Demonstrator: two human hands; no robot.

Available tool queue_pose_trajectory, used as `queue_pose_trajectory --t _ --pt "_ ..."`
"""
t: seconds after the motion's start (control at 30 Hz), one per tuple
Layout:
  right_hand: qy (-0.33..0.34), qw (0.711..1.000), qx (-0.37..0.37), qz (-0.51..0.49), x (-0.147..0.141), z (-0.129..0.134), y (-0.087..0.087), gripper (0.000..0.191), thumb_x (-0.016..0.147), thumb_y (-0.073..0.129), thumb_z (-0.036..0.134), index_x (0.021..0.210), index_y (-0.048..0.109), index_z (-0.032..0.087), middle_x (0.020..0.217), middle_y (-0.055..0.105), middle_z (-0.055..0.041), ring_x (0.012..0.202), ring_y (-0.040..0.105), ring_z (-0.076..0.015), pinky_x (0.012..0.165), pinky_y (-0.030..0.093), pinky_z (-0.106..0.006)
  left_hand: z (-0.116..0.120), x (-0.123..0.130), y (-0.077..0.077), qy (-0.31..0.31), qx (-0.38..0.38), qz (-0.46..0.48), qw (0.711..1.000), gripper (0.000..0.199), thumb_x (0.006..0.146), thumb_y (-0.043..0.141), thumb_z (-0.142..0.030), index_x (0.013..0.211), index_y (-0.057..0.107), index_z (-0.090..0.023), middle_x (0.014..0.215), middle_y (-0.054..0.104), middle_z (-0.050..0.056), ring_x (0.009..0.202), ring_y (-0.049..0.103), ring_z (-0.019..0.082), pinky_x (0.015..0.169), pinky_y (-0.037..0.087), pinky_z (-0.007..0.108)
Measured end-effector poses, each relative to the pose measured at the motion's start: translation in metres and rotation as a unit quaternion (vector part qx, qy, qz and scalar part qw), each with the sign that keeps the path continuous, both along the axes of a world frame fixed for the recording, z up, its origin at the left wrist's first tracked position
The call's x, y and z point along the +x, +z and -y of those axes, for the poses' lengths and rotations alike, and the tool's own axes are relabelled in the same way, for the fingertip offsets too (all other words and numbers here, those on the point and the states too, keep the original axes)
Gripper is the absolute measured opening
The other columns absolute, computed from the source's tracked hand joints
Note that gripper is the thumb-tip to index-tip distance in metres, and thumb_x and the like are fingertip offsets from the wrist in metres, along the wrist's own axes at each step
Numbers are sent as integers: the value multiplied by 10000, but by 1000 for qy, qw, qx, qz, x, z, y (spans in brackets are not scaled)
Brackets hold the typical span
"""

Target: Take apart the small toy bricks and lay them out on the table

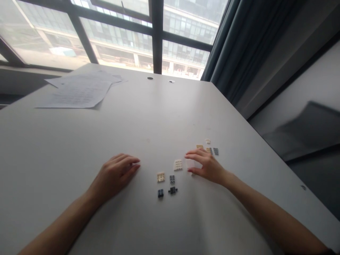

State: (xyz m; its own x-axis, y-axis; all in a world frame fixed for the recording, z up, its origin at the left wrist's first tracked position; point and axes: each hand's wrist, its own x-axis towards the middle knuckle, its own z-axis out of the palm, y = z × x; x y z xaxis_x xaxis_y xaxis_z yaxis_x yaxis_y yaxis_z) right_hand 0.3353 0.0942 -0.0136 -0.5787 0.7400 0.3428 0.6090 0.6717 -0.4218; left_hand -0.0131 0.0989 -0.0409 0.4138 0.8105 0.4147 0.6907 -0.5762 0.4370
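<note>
Your left hand (115, 175) was over the smooth white tabletop (132, 120), its fingers close together, the thumb a narrow gap below. Your right hand (205, 165) was just beside a white studded plastic plate (178, 165), thumb and fingers spread; whether they touched a piece could not be told. Between your hands lay a tan studded plate (160, 177), a dark grey studded plate (172, 179), a dark blue studded brick (160, 193) and a black pegged plastic piece (173, 190).
</note>
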Motion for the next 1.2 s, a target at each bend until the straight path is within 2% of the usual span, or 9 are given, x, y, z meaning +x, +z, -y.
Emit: queue_pose_trajectory --t 0.17,0.47,0.6,0.7,0.8,0.9,0.97,1.07,1.2 --pt "20 999 -38 27 -31 -5 -5 361 778 724 222 1124 622 212 1120 663 -72 1036 589 -222 917 493 -377 1 2 3 -3 6 0 1000 198 878 515 -341 908 645 -196 883 687 48 813 624 171 777 486 283" --pt "34 998 -47 30 -38 -8 -16 221 848 645 226 1067 627 194 1026 678 -67 972 594 -206 865 495 -337 1 2 3 -18 13 0 1000 181 882 518 -313 899 646 -187 870 683 47 804 614 165 772 477 281" --pt "45 999 -30 1 -36 -4 -8 195 862 623 214 1056 619 194 1015 682 -66 963 600 -195 859 498 -330 0 0 0 -21 14 -2 1000 169 885 521 -303 914 638 -184 880 678 49 820 608 165 784 471 283" --pt "5 999 1 -33 -15 -2 7 205 870 613 227 1074 613 209 1022 686 -64 982 612 -196 899 486 -354 0 -1 0 -22 13 -5 1000 166 884 526 -302 916 635 -181 884 676 48 819 610 164 787 470 282" --pt "-97 993 22 -57 32 -5 17 207 854 630 274 1054 625 217 1025 688 -66 977 625 -213 890 496 -372 0 -1 1 -22 15 -5 1000 172 882 525 -309 911 637 -182 875 675 45 816 613 165 781 471 279" --pt "-233 971 17 -53 89 -10 9 244 821 654 324 1031 640 201 1000 696 -69 878 650 -219 800 534 -373 0 -1 1 -24 17 -4 1000 171 878 531 -316 916 636 -186 875 676 41 814 614 166 780 471 280" --pt "-282 959 -8 -30 120 -11 -3 260 803 655 340 1018 648 192 994 698 -75 850 657 -226 733 553 -364 -1 -1 1 -24 17 -3 1000 167 876 533 -313 918 635 -189 879 677 40 815 617 167 782 471 282" --pt "-289 956 -50 -8 142 -10 -21 270 804 630 340 1019 654 179 1002 692 -80 853 663 -217 773 558 -367 -1 -1 1 -21 19 0 1000 160 870 538 -311 913 637 -194 875 681 39 811 624 170 776 473 283" --pt "-271 959 -79 -11 139 -9 -26 274 807 611 336 1027 658 180 1020 685 -78 869 667 -206 813 559 -357 -2 0 1 -19 24 5 1000 138 864 551 -299 916 633 -201 877 678 41 805 621 170 766 474 283"
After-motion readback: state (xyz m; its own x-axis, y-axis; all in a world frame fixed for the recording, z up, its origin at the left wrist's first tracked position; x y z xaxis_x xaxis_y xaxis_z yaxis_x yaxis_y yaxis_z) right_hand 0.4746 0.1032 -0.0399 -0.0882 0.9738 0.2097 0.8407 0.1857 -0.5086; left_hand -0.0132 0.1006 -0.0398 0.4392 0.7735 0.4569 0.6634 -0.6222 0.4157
